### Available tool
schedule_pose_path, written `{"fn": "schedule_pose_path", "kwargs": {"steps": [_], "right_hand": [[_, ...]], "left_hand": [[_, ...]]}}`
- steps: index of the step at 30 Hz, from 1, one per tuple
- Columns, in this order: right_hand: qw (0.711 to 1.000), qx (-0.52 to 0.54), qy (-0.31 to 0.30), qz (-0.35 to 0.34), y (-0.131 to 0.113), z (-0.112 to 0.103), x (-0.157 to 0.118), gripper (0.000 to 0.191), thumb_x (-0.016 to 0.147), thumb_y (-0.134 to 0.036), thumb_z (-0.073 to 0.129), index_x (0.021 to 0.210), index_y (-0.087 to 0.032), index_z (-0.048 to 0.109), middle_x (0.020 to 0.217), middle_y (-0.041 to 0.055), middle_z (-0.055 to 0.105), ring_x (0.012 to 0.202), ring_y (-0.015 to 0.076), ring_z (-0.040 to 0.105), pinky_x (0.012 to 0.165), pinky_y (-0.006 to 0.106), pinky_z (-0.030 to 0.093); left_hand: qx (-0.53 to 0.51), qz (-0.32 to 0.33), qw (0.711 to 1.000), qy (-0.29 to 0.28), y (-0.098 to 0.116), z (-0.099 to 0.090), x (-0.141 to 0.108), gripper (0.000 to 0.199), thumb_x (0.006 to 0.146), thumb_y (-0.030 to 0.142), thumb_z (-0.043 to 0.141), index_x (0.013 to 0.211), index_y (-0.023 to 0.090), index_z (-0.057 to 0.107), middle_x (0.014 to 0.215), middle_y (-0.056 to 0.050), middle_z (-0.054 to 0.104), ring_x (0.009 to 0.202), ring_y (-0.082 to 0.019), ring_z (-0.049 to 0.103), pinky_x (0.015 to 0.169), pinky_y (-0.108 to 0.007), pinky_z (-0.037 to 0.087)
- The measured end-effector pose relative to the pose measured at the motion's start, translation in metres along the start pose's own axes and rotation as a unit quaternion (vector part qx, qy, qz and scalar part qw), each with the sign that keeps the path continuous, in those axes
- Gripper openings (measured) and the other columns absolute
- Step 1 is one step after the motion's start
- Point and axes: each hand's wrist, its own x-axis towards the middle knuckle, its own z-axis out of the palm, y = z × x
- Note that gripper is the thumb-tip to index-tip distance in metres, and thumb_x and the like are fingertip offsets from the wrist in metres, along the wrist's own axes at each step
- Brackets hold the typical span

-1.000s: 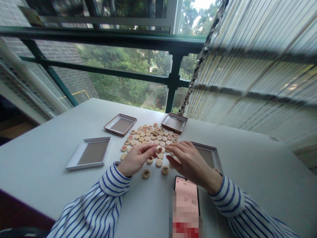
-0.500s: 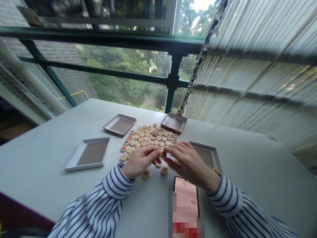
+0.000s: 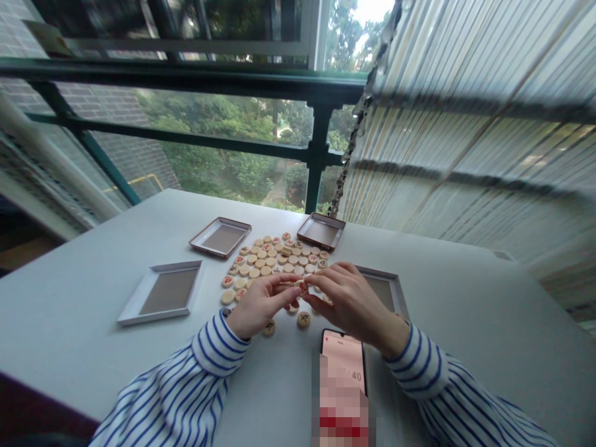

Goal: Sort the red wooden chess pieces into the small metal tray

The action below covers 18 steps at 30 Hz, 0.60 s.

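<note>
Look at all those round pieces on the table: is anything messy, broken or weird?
Nothing looks broken. One small oddity: toward the far side of the round pieces, one piece seems to sit raised on others, while most lie flat in a single layer.

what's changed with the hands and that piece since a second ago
The left hand has moved the red-marked xiangqi piece slightly right; the right hand, apart from it earlier, now appears to touch it. Left grip kept; four shallow trays and the phone stayed put.
</note>
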Motion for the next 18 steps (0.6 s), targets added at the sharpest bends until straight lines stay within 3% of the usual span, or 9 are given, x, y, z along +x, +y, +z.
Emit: {"fn": "schedule_pose_path", "kwargs": {"steps": [9, 18], "right_hand": [[1.0, -0.01, -0.028, 0.004, 0.013, -0.022, -0.002, 0.021, 0.086, -0.027, 0.047, 0.102, -0.019, 0.057, 0.092, 0.0062, 0.064, 0.089, 0.0164, 0.055, 0.082, 0.033, 0.031], [0.998, -0.033, -0.04, 0.04, 0.038, -0.058, -0.012, 0.021, 0.086, -0.028, 0.047, 0.1, -0.019, 0.059, 0.091, 0.0049, 0.066, 0.085, 0.0163, 0.058, 0.078, 0.031, 0.037]], "left_hand": [[-0.006, 0.02, 0.999, 0.042, 0.0, 0.008, 0.006, 0.03, 0.068, 0.028, 0.068, 0.094, 0.015, 0.062, 0.076, -0.003, 0.068, 0.061, -0.01, 0.057, 0.056, -0.021, 0.043], [0.009, 0.066, 0.997, 0.03, 0.028, 0.037, 0.031, 0.027, 0.069, 0.031, 0.067, 0.091, 0.016, 0.063, 0.075, -0.002, 0.066, 0.064, -0.009, 0.058, 0.06, -0.02, 0.045]]}}
